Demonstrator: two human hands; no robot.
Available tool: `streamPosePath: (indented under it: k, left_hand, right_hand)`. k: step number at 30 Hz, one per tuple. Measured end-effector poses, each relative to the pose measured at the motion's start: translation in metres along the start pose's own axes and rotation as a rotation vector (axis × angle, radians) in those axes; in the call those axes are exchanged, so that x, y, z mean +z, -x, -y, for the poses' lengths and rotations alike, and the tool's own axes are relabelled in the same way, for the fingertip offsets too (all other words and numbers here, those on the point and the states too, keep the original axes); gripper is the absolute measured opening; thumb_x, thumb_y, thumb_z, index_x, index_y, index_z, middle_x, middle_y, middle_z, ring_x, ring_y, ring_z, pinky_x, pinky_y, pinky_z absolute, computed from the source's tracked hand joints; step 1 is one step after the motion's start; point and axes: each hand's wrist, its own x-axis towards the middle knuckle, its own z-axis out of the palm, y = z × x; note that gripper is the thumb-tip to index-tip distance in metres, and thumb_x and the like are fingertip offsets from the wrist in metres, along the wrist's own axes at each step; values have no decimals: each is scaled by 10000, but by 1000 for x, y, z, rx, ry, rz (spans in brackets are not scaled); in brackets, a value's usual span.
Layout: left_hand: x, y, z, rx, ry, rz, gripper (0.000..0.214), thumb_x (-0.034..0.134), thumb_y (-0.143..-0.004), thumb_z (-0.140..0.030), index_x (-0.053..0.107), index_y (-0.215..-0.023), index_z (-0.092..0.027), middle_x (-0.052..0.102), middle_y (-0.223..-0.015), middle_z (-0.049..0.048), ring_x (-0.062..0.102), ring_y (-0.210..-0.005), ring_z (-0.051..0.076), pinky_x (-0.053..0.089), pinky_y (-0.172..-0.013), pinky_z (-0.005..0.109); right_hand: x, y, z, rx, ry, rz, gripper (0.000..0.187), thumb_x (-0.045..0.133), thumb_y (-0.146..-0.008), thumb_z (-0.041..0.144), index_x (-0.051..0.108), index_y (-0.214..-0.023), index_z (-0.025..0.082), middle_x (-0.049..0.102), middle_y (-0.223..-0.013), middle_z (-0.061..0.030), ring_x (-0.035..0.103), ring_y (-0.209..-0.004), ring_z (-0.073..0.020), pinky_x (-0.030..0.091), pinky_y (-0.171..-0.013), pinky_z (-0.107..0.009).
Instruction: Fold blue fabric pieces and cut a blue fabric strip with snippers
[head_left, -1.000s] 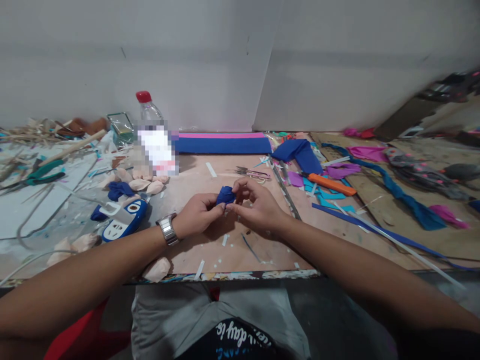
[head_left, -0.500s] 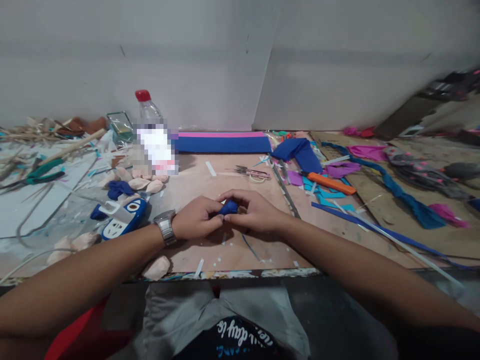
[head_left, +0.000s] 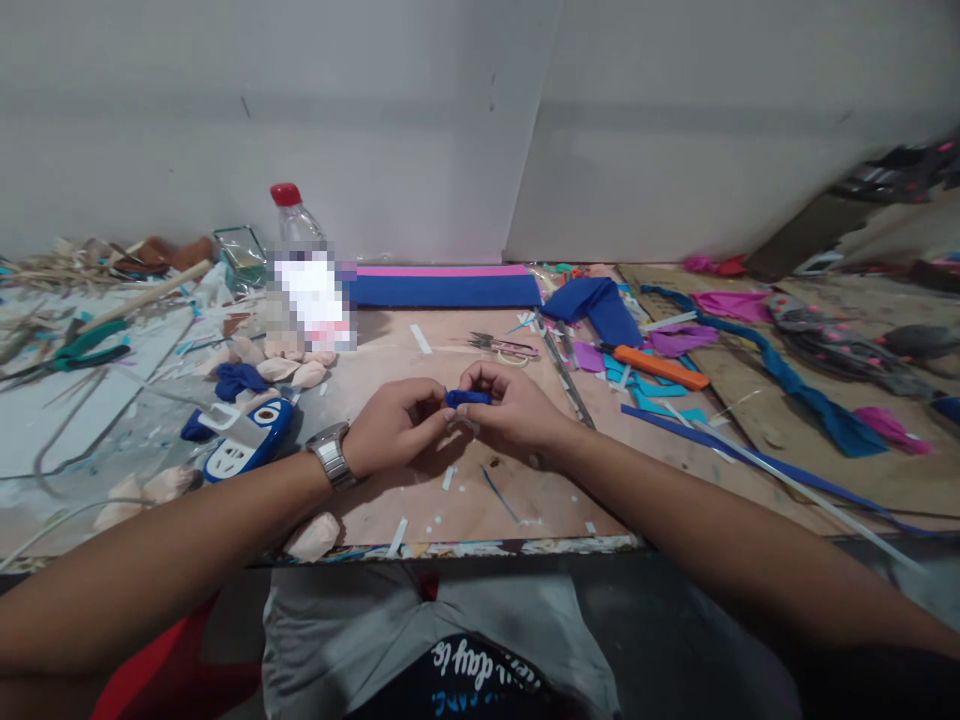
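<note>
A small bundle of dark blue fabric (head_left: 469,398) is held between both hands above the middle of the table. My left hand (head_left: 397,425), with a metal watch on its wrist, pinches the bundle's left end between thumb and fingers. On the other side, my right hand (head_left: 510,405) has its fingers curled round the right end. Something pale shows just under the bundle; I cannot make out what it is. Beyond the hands lie pink-handled thread snips (head_left: 502,345). Left of the watch, a blue-and-white power strip (head_left: 251,440) sits among peach-coloured, cloth-like lumps (head_left: 311,537).
A bottle with a red cap (head_left: 285,195) stands at the back left, a lit phone (head_left: 311,295) before it. Green-handled pliers (head_left: 90,345) lie far left. To the right are an orange cutter (head_left: 660,367), a folded blue cloth strip (head_left: 600,305) and coloured scraps.
The blue bundle has turned and shows more of its length. My right hand's fingers have lifted and shifted slightly right, and the pale bit below the bundle has come into sight.
</note>
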Motion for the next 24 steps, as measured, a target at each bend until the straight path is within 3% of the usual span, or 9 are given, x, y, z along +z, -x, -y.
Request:
streamPosePath:
  k: [4, 11, 16, 24]
  left_hand:
    - [0, 0, 0, -43, 42, -37, 165, 636, -937, -319, 685, -943, -161, 702, -804, 27, 590, -716, 146, 446, -668, 260]
    - [0, 0, 0, -42, 40, -50, 141, 623, -910, -294, 667, -895, -161, 674, -779, 17, 577, -721, 152, 443, -685, 267]
    - [0, -1, 0, -48, 69, -29, 137, 605, -920, -281, 642, -868, -160, 663, -776, 7, 571, -722, 148, 443, -697, 269]
    - [1, 0, -2, -37, 62, 5, 256, 624, -974, -386, 701, -910, -150, 708, -812, 34, 602, -727, 148, 448, -680, 269]
  right_hand:
    - [2, 0, 1, 7, -21, 8, 326, 883, -671, 314, 645, -850, 179, 668, -791, 9, 597, -689, -121, 488, -636, -261]
    - [7, 3, -4, 83, -65, -6, 311, 878, -703, 339, 659, -843, 169, 662, -740, 12, 604, -637, -114, 505, -577, -249]
    - [6, 4, -3, 5, -50, 6, 251, 848, -739, 322, 705, -872, 165, 704, -790, -16, 647, -687, -130, 544, -608, -257]
    - [7, 5, -3, 10, -26, -75, 244, 822, -793, 365, 697, -875, 173, 684, -703, -7, 605, -555, -121, 487, -455, -223]
